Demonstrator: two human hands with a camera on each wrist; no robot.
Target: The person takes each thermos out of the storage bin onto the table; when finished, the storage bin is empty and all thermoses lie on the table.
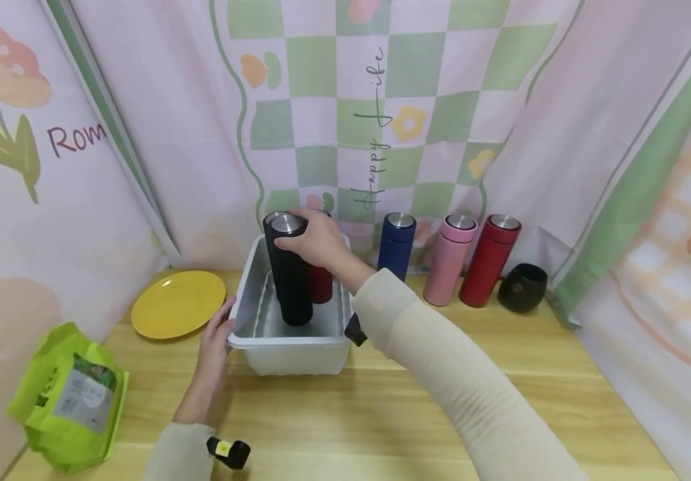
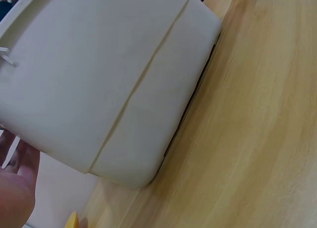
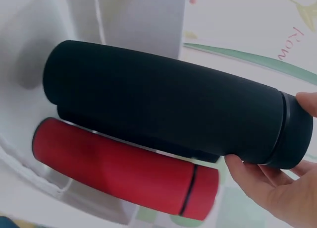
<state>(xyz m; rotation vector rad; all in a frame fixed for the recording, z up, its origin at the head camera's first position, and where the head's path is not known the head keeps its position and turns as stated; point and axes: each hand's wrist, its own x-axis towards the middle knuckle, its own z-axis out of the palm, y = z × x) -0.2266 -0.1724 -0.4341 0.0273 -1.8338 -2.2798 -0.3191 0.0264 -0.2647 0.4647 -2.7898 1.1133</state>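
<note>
My right hand point(image 1: 321, 244) grips a black thermos point(image 1: 294, 280) near its steel-topped lid, inside a white plastic bin point(image 1: 297, 357). In the right wrist view the black thermos point(image 3: 163, 99) is seen lengthwise, thumb on one side of its lid and fingers on the other. Whether its base touches the bin floor I cannot tell. A second black thermos point(image 3: 138, 134) is mostly hidden behind it; a red thermos point(image 3: 124, 166) is beside them in the bin. My left hand point(image 1: 215, 344) touches the bin's left side by the rim, its fingers fairly straight.
Blue point(image 1: 398, 247), pink point(image 1: 448, 260) and red point(image 1: 489, 260) thermoses stand right of the bin, then a black cup point(image 1: 523, 287). To the left lie a yellow plate point(image 1: 178, 304) and a green package point(image 1: 71, 401). Printed curtains point(image 1: 315, 120) hang behind the wooden table point(image 1: 321, 427).
</note>
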